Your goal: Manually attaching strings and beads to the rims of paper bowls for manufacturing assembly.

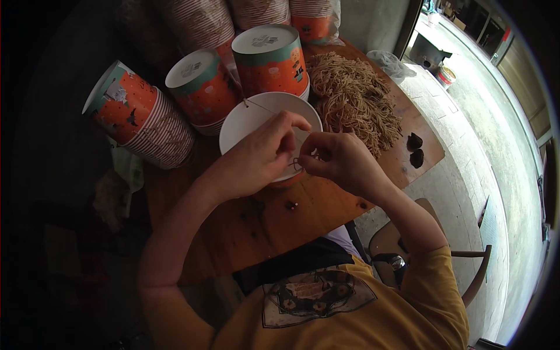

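In front of me on the table stands a paper bucket (238,129), its white inside facing up. A thin tan cord (261,107) runs from a hole near its far rim toward my hands. My left hand (269,147) is over the bucket's mouth, fingers curled in a pinch on the cord; its fingertips are partly hidden. Close beside it, at the bucket's right rim, my right hand (339,153) pinches the cord, and a small loop shows below its fingertips. Right of the bucket lies a heap of tan cords (356,96).
Upside-down stacks of orange and green paper buckets (268,64) stand behind, with another stack (140,119) leaning at the left. Plastic-wrapped stacks (201,26) line the back. A clear plastic bag (392,64) lies at the table's far right, a chair (388,239) beyond its right edge.
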The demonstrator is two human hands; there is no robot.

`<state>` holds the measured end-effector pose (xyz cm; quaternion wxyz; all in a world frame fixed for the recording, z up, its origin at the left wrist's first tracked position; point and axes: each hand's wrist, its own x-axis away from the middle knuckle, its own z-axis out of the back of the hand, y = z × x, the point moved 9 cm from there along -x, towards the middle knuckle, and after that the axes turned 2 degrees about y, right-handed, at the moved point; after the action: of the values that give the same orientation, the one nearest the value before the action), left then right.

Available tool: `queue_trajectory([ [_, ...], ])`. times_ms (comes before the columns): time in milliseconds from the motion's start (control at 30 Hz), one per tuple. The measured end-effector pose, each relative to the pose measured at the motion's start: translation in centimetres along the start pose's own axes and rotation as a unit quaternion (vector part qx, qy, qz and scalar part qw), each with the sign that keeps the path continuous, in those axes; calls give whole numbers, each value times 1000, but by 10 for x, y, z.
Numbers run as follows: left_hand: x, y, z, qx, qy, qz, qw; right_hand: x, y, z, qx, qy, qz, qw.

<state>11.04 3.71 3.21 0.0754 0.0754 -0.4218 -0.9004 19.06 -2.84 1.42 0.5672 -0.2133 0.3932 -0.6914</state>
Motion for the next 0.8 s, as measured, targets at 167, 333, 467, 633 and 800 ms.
queue_trajectory([
  [167, 5, -16, 10, 46, 53, 52, 996, 1, 8, 0, -15, 11, -9, 1000],
  [333, 9, -35, -18, 176, -8, 152, 973, 1, 2, 3, 11, -5, -28, 1000],
  [467, 10, -35, -19, 138, -14, 168, 976, 2, -3, 3, 30, -21, -34, 999],
  [633, 11, -28, -12, 67, 35, 130, 989, 2, -2, 3, 29, -20, -27, 999],
  [800, 15, -15, -7, -24, 76, 128, 988, 0, -3, 2, 26, -12, -6, 1000],
])
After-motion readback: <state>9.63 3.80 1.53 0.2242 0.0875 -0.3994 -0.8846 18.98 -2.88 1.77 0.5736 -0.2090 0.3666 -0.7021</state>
